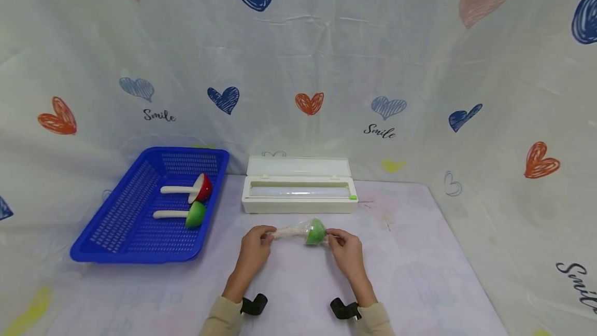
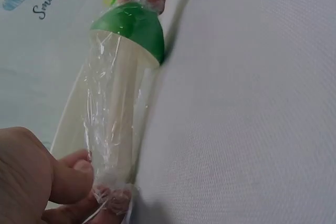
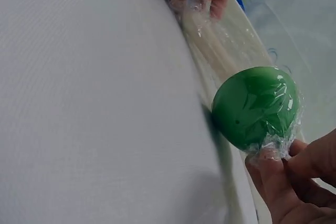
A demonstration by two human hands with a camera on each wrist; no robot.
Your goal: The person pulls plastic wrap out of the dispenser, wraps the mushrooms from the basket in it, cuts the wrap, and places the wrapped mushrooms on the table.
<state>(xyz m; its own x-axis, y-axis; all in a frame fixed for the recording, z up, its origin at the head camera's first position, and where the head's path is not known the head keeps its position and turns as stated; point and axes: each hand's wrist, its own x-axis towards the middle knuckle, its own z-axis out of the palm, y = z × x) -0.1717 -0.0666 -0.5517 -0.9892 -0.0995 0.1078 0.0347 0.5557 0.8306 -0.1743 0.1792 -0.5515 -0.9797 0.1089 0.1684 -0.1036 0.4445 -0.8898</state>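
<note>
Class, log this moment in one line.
left grip: pinches film, stem end; right grip: pinches film, cap end; green-capped mushroom: wrapped; basket: two mushrooms

On my feeds I count 2 green toy mushrooms (image 1: 315, 232) (image 1: 196, 215), 1 red toy mushroom (image 1: 203, 188), 1 clear wrapper (image 2: 102, 103), 2 hands (image 1: 255, 249) (image 1: 347, 253), 2 black wrist cameras (image 1: 254, 305) (image 1: 344, 309), 1 blue basket (image 1: 135, 257), 1 white box (image 1: 298, 206), 3 "Smile" prints (image 1: 159, 115) (image 1: 380, 131) (image 1: 578, 276).

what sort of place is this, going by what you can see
Probably a makeshift tabletop workspace, though the wider room is out of view: a heart-printed sheet hangs behind the table, which bears a blue basket and an open white box.
</note>
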